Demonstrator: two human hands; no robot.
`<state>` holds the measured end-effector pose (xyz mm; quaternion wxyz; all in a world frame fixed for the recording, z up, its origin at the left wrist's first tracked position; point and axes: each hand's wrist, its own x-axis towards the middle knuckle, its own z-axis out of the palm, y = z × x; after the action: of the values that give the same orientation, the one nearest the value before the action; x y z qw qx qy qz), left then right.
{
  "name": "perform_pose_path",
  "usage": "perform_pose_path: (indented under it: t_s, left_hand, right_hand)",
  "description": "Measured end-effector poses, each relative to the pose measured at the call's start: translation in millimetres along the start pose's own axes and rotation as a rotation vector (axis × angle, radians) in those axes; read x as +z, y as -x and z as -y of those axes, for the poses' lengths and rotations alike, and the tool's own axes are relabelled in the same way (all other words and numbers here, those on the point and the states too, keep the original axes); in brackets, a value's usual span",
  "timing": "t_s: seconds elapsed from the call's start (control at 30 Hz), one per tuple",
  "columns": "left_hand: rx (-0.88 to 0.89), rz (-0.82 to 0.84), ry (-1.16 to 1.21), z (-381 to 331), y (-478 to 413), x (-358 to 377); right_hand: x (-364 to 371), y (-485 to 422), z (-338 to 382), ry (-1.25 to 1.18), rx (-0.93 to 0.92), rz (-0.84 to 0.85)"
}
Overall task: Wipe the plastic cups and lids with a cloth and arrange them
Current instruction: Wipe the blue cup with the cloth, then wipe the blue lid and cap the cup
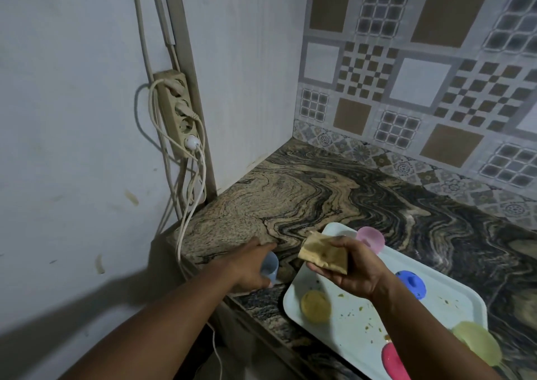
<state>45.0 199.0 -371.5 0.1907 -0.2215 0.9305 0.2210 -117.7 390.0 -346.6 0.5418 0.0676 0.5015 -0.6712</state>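
My left hand (250, 266) grips a pale blue plastic cup (270, 267) at the counter's left front, just left of the tray. My right hand (353, 269) holds a folded tan cloth (322, 253) above the tray's near left part. The white tray (348, 336) carries a pink cup (370, 238) at its far corner, a blue lid with a knob (411, 283), a yellow lid (315, 307), a red-pink piece (393, 360) at the bottom edge and a pale yellow-green cup (478, 342) at its right rim. Food specks dot the tray.
The marbled stone counter (319, 193) runs to a patterned tile wall at the back. On the left wall hangs a power strip (178, 112) with white cables trailing down past the counter's left edge.
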Motion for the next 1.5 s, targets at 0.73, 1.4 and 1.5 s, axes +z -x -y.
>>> perform_pose_path:
  t_s: [0.73, 1.4, 1.5]
  left_hand:
    - [0.357, -0.265, -0.106, -245.0, -83.1, 58.1]
    - [0.469, -0.65, -0.034, -286.6, -117.9, 72.6]
    - [0.576, -0.789, 0.018, -291.3, -111.5, 62.1]
  right_hand:
    - [-186.9, 87.3, 114.2, 0.21, -0.233, -0.346]
    - [-215.1, 65.6, 106.5, 0.436, -0.438, -0.317]
    - [-191.2, 57.4, 103.4, 0.295, -0.39, -0.252]
